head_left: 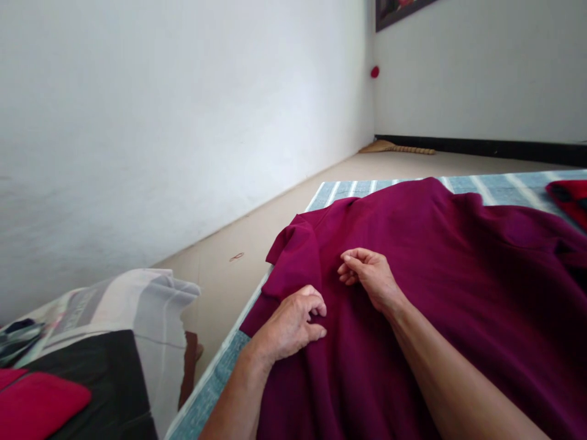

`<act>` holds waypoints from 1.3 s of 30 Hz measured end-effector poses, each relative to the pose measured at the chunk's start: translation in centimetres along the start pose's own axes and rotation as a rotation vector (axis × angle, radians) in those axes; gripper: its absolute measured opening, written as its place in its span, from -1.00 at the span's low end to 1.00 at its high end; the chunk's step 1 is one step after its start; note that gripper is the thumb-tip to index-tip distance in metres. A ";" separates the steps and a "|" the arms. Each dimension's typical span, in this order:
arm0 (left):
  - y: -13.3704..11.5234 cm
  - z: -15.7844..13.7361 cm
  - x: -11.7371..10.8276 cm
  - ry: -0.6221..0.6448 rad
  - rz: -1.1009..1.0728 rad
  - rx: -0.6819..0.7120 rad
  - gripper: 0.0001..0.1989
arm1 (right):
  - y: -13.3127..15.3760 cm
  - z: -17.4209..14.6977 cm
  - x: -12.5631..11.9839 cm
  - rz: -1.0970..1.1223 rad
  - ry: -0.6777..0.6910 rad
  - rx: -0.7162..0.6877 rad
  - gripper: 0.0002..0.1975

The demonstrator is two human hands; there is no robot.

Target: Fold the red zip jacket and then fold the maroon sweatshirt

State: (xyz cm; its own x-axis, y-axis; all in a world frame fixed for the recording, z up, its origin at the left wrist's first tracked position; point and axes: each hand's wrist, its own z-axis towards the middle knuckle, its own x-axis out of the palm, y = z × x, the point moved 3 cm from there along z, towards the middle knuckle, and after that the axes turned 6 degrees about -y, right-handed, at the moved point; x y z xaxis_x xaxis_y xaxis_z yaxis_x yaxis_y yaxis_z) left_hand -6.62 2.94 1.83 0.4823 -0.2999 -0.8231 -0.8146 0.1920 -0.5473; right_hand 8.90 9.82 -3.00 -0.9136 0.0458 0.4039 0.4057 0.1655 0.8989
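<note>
A wide maroon-purple garment [394, 226] lies spread and wrinkled over a blue-and-white striped cloth. One part of it, like a sleeve, folds over at the left edge. My left hand [296, 321] is low over this left part, its fingers curled and its thumb apart, with a gap between them and nothing visible inside. Farther up and to the right, my right hand [367, 272] hovers at the garment's surface. Its thumb and forefinger are pinched together; whether anything thin is between them cannot be made out.
Under the garment is the striped cloth [495, 186]. At lower left, a grey-white cloth [160, 311], a black folded piece [98, 379] and a red one [46, 403] are stacked. A broom [403, 148] lies by the far wall. Red-black fabric [571, 198] sits at right.
</note>
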 end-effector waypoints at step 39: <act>2.2 -1.8 -7.0 -0.679 -0.864 -0.150 -0.71 | 0.1 0.0 0.1 -0.039 0.000 0.024 -0.81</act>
State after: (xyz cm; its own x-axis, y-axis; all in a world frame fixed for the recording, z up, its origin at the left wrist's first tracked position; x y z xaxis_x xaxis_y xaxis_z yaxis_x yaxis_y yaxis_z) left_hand -12.33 3.73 6.66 0.9460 0.3048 -0.1103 -0.1273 0.0366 -0.9912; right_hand 8.82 9.84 -2.91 -0.9287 0.0388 0.3687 0.3691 0.1904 0.9097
